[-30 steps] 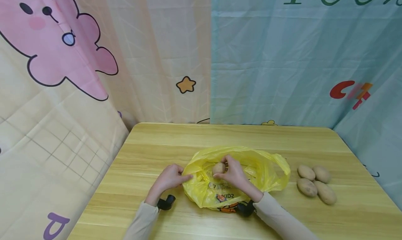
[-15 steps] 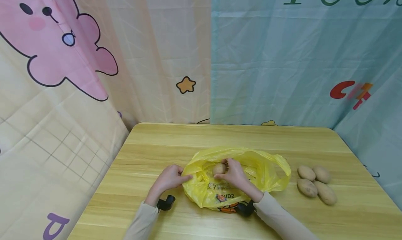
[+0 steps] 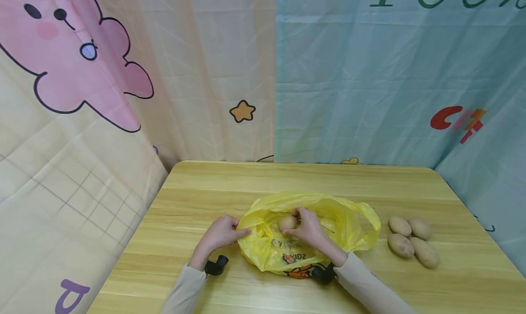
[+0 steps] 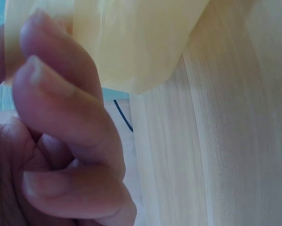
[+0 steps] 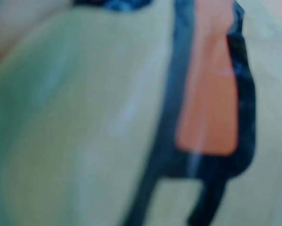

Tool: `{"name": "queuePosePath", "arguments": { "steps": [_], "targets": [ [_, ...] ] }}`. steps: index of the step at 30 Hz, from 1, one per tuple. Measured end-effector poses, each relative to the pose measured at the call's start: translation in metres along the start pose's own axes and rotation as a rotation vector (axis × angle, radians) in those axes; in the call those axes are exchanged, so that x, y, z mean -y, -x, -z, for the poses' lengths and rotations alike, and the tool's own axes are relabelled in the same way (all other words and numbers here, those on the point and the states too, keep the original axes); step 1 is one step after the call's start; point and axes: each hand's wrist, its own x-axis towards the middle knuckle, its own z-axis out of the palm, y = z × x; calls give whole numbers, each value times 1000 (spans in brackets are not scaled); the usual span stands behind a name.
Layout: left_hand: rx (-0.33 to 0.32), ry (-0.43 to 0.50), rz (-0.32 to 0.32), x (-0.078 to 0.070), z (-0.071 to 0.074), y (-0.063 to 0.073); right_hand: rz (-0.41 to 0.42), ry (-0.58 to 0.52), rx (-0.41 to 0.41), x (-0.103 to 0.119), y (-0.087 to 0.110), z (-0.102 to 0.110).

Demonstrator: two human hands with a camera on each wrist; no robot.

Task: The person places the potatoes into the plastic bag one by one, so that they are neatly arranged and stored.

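A yellow plastic bag (image 3: 263,254) lies on the table with its mouth spread wide. At its left rim, my left hand (image 3: 223,233) pinches the plastic between thumb and fingers; in the left wrist view, curled fingers (image 4: 70,117) stand beside the thin sheet of the bag (image 4: 131,42). Inside the mouth, my right hand (image 3: 309,228) has thumb and fingers round a potato (image 3: 287,222), whose right side is hidden by the hand. The right wrist view is filled by the blurred bag print (image 5: 209,94); the fingers' grip is not shown there.
Several potatoes (image 3: 400,246) sit in a cluster on the wooden table (image 3: 197,186), right of the bag. A bag handle loop (image 3: 371,218) sticks out toward them. Printed curtains (image 3: 353,76) hang behind the table and at its sides.
My right hand has dipped slightly and shifted a little to the right inside the bag, with the potato staying at its fingers. My left hand keeps its place on the rim.
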Motion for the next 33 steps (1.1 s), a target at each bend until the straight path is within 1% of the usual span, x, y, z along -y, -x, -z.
{"name": "queuePosePath", "arguments": {
  "steps": [3,8,16,21,28,33],
  "targets": [
    [0,0,-10,0,0,0,-8,3,8,1,1,2],
    [3,12,-6,1,0,0,-14,1,27,0,1,5],
    [-2,15,-9,3,-1,0,0,7,66,-3,1,9],
    [1,14,-6,3,-1,-1,16,16,68,-3,1,12],
    [0,10,-5,3,-1,-1,37,-10,63,-3,1,13],
    [0,7,-1,3,-1,-1,51,-3,62,-5,1,14]
  ]
}}
